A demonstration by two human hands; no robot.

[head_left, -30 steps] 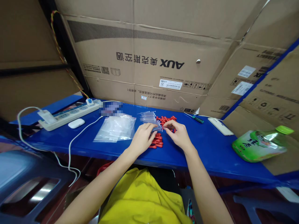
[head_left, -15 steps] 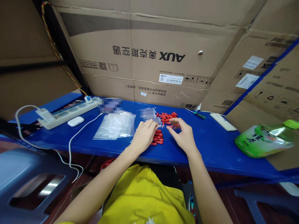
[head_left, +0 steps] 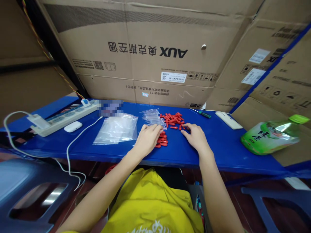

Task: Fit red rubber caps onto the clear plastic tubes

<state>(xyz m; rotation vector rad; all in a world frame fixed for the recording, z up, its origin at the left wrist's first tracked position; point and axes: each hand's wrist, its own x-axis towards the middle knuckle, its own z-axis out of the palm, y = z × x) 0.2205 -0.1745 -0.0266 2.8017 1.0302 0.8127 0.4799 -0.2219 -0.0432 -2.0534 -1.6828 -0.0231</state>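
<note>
My left hand (head_left: 148,138) is closed in a pinch on a clear glass dropper tube (head_left: 165,128), whose end sticks out to the right of the fingertips. Under and beside that hand lie assembled-looking droppers with red bulbs (head_left: 163,142), partly hidden by it. Just beyond the fingers, a row of clear dropper tubes (head_left: 151,116) lies on the blue table (head_left: 218,145). My right hand (head_left: 196,136) rests at the edge of a pile of loose red rubber bulbs (head_left: 172,118). Its thumb and forefinger are apart, close to one bulb, with nothing visibly gripped.
Clear plastic bags (head_left: 116,129) lie left of the tubes. Farther left are a power strip (head_left: 65,118), a white case (head_left: 73,126) and a white cable (head_left: 73,145). To the right are a screwdriver (head_left: 204,114), a phone (head_left: 228,120) and a green bottle (head_left: 269,137). Cardboard (head_left: 143,32) stands behind.
My right hand has moved right, away from my left hand, to the near right edge of the bulb pile. My left hand keeps its pinch on the tube. The view has shifted slightly.
</note>
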